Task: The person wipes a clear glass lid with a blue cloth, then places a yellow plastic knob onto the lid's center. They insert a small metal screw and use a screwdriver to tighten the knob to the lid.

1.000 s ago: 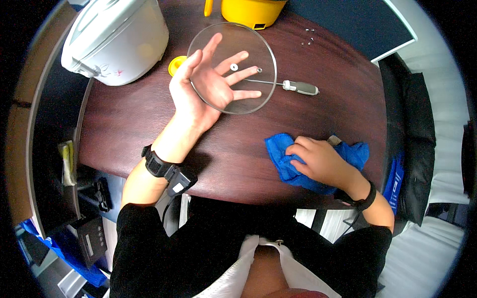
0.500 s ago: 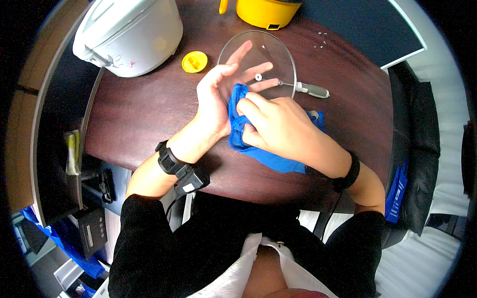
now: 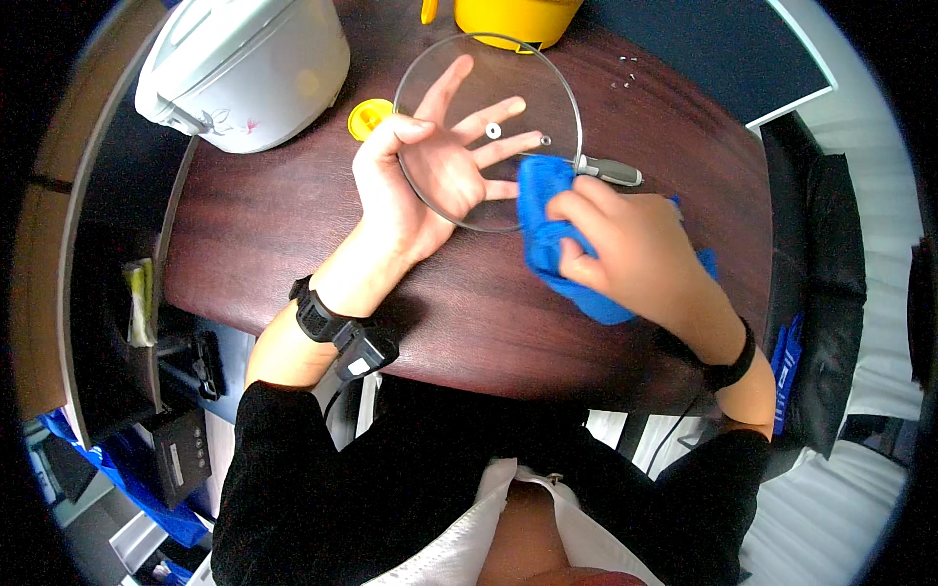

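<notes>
A round glass lid (image 3: 552, 93) lies over my left hand (image 3: 415, 181), whose thumb hooks its near-left rim. The other fingers spread out beneath and show through the glass. A small white ring (image 3: 492, 130) sits near the lid's middle. Close to its right side is a tiny metal piece (image 3: 546, 142); whether it lies on or under the glass I cannot tell. Bunched in my right hand (image 3: 630, 239) is a blue cloth (image 3: 547, 210), at the lid's lower right edge. Just beyond that hand lies a screwdriver (image 3: 611, 172) with a grey handle.
A yellow knob-like cap (image 3: 366, 119) is on the dark wooden table (image 3: 264, 234), left of the lid. The white rice cooker (image 3: 259, 78) stands at far left, a yellow pot (image 3: 513, 18) at the back. Small white bits (image 3: 627, 71) lie scattered at back right.
My right hand has moved right with the cloth, from over the lid's lower part to its right edge. My left hand and the lid have shifted slightly left, and more of the lid shows.
</notes>
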A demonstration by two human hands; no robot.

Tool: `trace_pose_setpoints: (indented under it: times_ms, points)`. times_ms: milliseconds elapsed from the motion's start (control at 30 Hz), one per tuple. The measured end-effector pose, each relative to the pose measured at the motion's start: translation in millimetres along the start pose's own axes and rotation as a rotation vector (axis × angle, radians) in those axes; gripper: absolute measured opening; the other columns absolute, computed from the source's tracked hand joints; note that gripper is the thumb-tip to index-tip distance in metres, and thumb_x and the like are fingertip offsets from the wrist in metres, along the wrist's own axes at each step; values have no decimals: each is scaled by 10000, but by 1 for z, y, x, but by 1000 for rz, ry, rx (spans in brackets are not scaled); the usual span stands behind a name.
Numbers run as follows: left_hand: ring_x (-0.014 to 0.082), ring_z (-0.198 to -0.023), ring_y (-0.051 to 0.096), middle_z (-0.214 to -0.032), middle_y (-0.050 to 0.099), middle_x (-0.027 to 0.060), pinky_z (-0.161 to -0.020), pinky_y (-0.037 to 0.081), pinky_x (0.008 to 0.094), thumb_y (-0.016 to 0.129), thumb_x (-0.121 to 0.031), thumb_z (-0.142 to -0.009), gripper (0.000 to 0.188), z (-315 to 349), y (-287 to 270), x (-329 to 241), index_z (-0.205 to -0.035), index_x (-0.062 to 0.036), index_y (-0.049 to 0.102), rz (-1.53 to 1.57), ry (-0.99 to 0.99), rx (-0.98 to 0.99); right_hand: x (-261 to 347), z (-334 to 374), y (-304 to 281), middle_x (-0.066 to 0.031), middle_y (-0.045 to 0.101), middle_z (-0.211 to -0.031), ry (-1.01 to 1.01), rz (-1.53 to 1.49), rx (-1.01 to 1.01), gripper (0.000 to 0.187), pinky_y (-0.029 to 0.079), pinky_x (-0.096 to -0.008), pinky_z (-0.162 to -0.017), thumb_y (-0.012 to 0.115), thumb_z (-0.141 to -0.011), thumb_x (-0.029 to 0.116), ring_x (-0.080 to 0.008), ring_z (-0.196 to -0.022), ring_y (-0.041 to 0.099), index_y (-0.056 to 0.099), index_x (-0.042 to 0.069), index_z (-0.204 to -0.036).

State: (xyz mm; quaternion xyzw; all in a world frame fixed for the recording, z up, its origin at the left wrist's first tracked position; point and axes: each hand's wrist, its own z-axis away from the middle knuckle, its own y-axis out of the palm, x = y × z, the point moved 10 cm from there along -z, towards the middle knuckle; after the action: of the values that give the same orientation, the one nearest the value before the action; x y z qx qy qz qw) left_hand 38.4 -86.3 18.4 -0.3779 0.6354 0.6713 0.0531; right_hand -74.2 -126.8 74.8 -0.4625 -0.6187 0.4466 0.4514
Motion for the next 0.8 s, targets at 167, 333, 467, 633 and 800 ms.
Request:
trace_pose_setpoints:
  times_ms: [167, 333, 467, 633, 800]
  points:
    - [558, -1289, 391, -1453, 341, 335, -1076, 342, 614, 499, -389, -741, 860, 0, -5, 9, -1520, -170, 209, -4, -26, -44, 36, -20, 20, -88, 561, -823, -134, -107, -151, 230, 525, -356, -517, 676, -821, 242, -238, -604, 630, 563, 65, -915]
    - [560, -1290, 388, -1453, 341, 336, -1091, 317, 621, 484, -378, -746, 849, 1, -12, 6, -1520, -168, 206, 5, -26, -89, 41, -37, 15, -105, 573, -834, -126, -160, -163, 218, 533, -370, -541, 666, -848, 229, -274, -629, 631, 568, 44, -910]
    - [549, -1293, 393, -1450, 354, 327, -1094, 316, 613, 478, -374, -750, 834, 0, -13, 7, -1517, -169, 221, 19, -26, -83, 37, -36, 18, -116, 582, -844, -111, -230, -166, 204, 533, -396, -543, 655, -855, 217, -301, -641, 633, 568, 44, -919]
    - [532, -1297, 402, -1447, 371, 316, -1099, 318, 595, 486, -381, -753, 833, 1, -9, 6, -1518, -174, 230, 25, -28, -69, 7, -22, 36, -176, 624, -835, 24, -340, 50, 216, 530, -459, -613, 641, -879, 231, -383, -683, 644, 549, 69, -987]
    - [520, -1284, 422, -1445, 377, 317, -1097, 330, 576, 480, -429, -830, 782, 1, -5, 6, -1523, -171, 225, 20, -32, -54, -9, -18, 26, -251, 632, -1029, 165, -499, 26, 432, 504, -490, -763, 649, -891, 221, -440, -895, 631, 460, 58, -1243]
